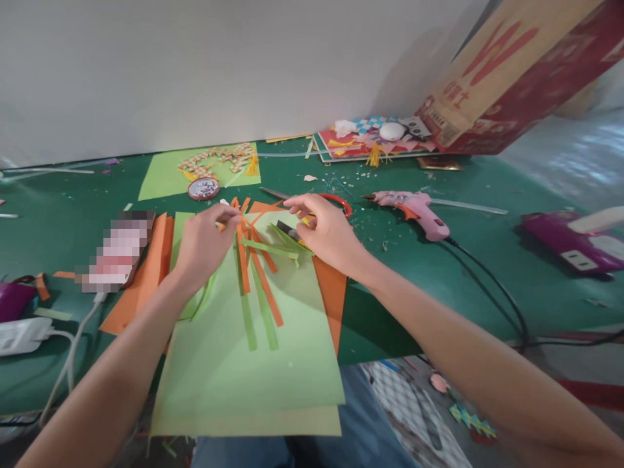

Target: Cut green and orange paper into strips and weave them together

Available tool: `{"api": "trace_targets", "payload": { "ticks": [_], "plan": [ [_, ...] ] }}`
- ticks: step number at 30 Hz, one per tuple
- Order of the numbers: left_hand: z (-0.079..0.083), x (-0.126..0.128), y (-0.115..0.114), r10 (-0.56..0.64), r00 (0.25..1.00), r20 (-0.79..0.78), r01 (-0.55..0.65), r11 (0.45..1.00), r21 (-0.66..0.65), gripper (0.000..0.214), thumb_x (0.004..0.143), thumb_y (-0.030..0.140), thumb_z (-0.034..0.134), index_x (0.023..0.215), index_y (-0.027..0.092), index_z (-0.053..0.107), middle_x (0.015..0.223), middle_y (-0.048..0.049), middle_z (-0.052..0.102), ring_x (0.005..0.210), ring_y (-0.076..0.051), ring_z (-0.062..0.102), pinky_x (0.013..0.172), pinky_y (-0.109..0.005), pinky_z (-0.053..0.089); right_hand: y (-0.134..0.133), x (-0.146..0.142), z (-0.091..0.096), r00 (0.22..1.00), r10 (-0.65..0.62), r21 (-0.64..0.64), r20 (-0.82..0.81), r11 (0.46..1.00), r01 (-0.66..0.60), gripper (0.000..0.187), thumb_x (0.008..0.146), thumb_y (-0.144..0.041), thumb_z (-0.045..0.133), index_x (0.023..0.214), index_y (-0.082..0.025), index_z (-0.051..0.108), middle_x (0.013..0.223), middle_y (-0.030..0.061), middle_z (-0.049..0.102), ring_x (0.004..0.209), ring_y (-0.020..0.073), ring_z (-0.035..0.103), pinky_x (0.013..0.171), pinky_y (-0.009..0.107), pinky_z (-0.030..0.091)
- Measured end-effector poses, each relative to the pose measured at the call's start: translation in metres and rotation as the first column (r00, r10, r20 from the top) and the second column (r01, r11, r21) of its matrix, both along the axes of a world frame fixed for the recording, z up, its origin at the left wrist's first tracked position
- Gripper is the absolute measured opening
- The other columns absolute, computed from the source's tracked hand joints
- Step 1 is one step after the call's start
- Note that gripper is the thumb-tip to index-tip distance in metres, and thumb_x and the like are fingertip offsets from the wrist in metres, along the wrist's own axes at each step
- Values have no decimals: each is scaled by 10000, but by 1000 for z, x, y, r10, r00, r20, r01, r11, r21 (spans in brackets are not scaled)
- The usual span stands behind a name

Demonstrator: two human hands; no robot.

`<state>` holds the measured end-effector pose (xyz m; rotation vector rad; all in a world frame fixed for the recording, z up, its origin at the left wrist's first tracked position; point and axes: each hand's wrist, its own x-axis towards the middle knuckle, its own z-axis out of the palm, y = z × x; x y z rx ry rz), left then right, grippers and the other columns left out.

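My left hand is closed in a pinch on the top ends of several orange and green paper strips, which fan out over a light green paper sheet. Just right of it, my right hand has its fingers curled and pinches at the strips near a yellow scrap. Orange paper sheets lie under the green sheet. Red-handled scissors lie just beyond my right hand.
A pink glue gun with a black cord lies to the right on the green table. A purple device sits far right, a cardboard box behind it. Paper crafts, a small round tin, a phone and a white charger stand about.
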<state>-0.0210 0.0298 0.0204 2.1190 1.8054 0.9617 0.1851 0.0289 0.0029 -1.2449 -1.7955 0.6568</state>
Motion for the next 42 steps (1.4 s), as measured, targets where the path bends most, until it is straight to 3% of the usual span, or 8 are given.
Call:
{"api": "trace_targets", "payload": {
  "ticks": [5,10,17,20,23,30,37,42],
  "plan": [
    [9,-9,1,181,885,-430,-186,982,29,385,797,102,472,1134,168,646,1040,-135,693,973,-324,644,817,-407,476,-1,0,1,1000,-1,17,-12,1000,2,352,728,-70,457,1035,-176,594,974,81,608,911,200,577,774,360,469],
    [3,-12,0,152,837,-525,-205,978,-44,459,795,96,485,1236,165,589,1060,-158,676,915,-358,661,738,-422,487,-1,0,1,1000,7,20,4,1000,-7,344,738,-80,462,1041,-174,594,972,84,612,911,204,574,767,359,466],
    [0,-8,4,-7,994,-106,20,992,122,390,751,46,502,1072,220,640,977,-52,672,730,-187,646,753,-340,509,-2,-1,4,1000,-7,35,7,999,7,345,741,-69,477,1050,-134,616,977,100,635,873,190,582,746,340,471],
    [1,1,3,-216,952,218,171,963,206,319,784,141,588,1089,231,608,986,-19,655,712,-121,643,748,-281,535,-2,-2,6,999,-8,55,-32,998,10,315,756,-83,487,1029,-143,634,962,89,655,866,184,598,731,326,464],
    [0,11,-3,-284,873,396,221,955,196,339,737,191,693,1055,236,583,984,-6,639,735,-109,661,724,-249,552,-5,-3,11,995,18,-2,-98,1000,-18,185,818,-186,537,950,-170,665,908,63,683,812,170,606,680,298,442],
    [2,18,-15,-300,807,508,351,936,-5,396,694,262,748,1052,231,581,991,-9,649,699,-119,688,703,-257,571,-11,-6,15,958,165,-201,-233,956,-214,399,789,-523,641,602,-171,625,617,13,596,562,105,467,524,263,319],
    [3,19,-17,-252,774,581,401,905,-143,276,709,282,753,940,192,633,714,10,683,620,-165,711,676,-281,585,-11,-4,20,953,35,-214,-301,971,-104,349,771,-425,689,558,-162,604,584,5,586,510,78,404,517,269,308],
    [2,17,-15,-273,793,544,425,888,-174,167,747,323,727,709,175,661,685,-8,689,627,-176,714,663,-280,584,-7,1,20,872,-8,-199,-490,975,-103,288,754,-366,716,583,-164,602,601,2,588,509,72,424,500,261,314]
  ]
}}
